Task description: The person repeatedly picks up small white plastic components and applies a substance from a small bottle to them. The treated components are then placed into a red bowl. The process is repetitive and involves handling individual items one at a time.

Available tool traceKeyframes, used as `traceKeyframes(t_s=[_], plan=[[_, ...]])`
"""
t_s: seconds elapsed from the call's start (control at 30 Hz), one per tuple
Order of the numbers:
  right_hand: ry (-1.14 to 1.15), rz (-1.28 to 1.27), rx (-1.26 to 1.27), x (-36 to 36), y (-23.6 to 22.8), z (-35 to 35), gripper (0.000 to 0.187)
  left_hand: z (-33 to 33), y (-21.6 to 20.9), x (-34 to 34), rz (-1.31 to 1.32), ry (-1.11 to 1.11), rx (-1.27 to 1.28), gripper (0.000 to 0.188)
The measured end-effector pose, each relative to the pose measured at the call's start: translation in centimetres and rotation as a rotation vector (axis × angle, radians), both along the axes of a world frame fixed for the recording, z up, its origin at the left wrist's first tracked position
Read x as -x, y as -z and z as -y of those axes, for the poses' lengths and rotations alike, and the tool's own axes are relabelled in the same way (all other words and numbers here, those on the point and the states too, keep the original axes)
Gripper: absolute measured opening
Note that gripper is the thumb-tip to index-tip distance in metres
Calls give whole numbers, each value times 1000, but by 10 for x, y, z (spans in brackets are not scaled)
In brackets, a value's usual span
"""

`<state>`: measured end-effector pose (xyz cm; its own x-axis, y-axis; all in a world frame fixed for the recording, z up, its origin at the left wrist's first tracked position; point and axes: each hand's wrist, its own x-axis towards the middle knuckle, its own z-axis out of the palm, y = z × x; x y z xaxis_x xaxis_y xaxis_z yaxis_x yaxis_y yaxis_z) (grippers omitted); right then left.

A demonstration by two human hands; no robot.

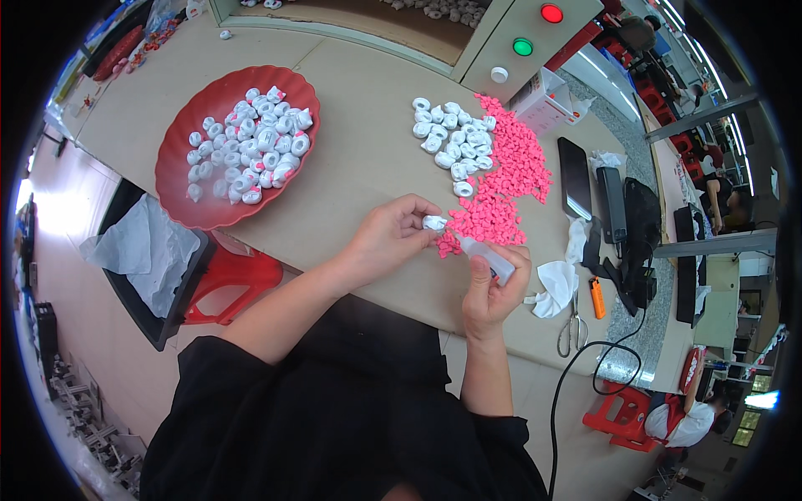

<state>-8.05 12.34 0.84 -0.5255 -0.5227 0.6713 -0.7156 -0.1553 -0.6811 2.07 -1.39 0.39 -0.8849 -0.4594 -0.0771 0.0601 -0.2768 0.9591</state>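
Observation:
Between the fingertips of my left hand (391, 234) is a small white ring-shaped piece (434, 223). My right hand (494, 292) grips a translucent squeeze bottle (488, 258), its narrow tip pointing toward the white piece. Whether tip and piece touch is too small to tell. Just beyond my hands lies a spread of small pink pieces (510, 159). Beside it, to the left, several similar white pieces (455, 134) are grouped on the table. A red scalloped bowl (180, 150) at the left holds many more white pieces, some with pink bits on them.
On the table's right are a phone (575, 175), a white box (543, 100), crumpled tissue (555, 288), scissors (573, 332), an orange lighter (596, 298) and a black cable (576, 355). A cabinet with buttons (523, 46) stands behind. A red stool (242, 284) and dark tray (171, 317) are left.

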Motion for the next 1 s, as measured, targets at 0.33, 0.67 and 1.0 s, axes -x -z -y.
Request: traceKeyframes(t_s=[0.33,0.67,1.0], plan=[[-40,83,13,0,0,0,21,0,8,2,-66,-11,-10,22],[-55,93,-7,0,2,-1,20,0,7,2,-52,-7,-10,22],[-101,1158,271,11,-26,-5,30,1,4,3,-33,-29,-7,21]])
